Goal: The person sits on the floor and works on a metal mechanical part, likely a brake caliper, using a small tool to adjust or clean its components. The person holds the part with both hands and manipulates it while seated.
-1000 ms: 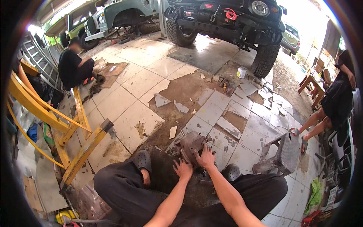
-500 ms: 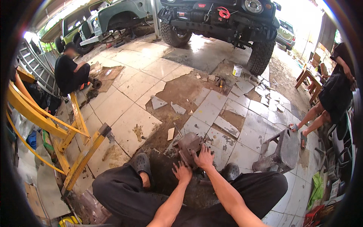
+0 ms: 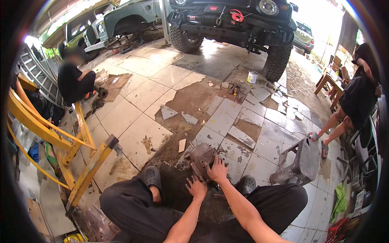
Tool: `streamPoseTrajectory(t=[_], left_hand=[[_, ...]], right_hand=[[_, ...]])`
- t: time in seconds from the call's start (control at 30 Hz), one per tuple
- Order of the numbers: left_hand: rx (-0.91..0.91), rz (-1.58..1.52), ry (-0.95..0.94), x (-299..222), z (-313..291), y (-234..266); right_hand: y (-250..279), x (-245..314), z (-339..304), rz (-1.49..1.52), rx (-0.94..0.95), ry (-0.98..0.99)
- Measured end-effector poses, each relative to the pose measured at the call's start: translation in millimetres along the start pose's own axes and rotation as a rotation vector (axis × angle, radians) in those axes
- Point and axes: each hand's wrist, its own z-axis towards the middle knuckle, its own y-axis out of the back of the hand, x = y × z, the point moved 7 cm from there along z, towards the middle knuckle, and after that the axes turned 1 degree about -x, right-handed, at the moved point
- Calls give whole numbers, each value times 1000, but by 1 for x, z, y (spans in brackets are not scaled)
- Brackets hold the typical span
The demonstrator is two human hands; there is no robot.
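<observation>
A greyish-brown cast metal housing (image 3: 201, 157), like a gearbox casing, sits on the floor between my feet. A thin rod (image 3: 189, 139) sticks out from its far left side. My right hand (image 3: 218, 169) grips the housing's right side, thumb on top and fingers round the edge. My left hand (image 3: 197, 187) lies at its near left edge with fingers spread, the fingertips touching or almost touching the metal. Part of the housing's near right side is hidden behind my right hand. Dark clogs (image 3: 151, 178) are on my feet.
A yellow steel frame (image 3: 91, 170) stands at left, a grey step stool (image 3: 298, 162) at right. Broken tiles (image 3: 243, 137) lie ahead. A dark off-road vehicle (image 3: 235, 28) is beyond. One person (image 3: 72, 79) squats far left; another (image 3: 354, 105) is at the right.
My left hand has shifted slightly right and up along the housing's near edge. My right hand stays on the housing with barely any movement.
</observation>
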Motion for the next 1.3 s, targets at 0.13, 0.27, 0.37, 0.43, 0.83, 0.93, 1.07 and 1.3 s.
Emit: streamPoseTrajectory(t=[0.13, 0.27, 0.37, 0.43, 0.83, 0.93, 1.07, 1.3], left_hand=[[20, 89, -8, 8, 11, -3], [-47, 71, -26, 11, -3, -12], [37, 65, -2, 6, 19, -7], [23, 55, 0, 6, 15, -8], [-20, 82, -95, 10, 13, -5], [29, 71, -72, 10, 18, -4], [-63, 79, -121, 12, 16, -3], [-84, 141, -130, 13, 2, -5]], right_hand=[[-1, -3, 0, 31, 26, -3], [5, 10, 0, 19, 26, 6], [6, 2, -3, 40, 9, -3], [8, 4, 6, 57, -29, 17], [9, 7, -7, -7, -9, 8], [9, 1, -1, 27, 16, -11], [10, 13, 0, 25, 36, -7], [6, 10, -4, 32, 54, 1]])
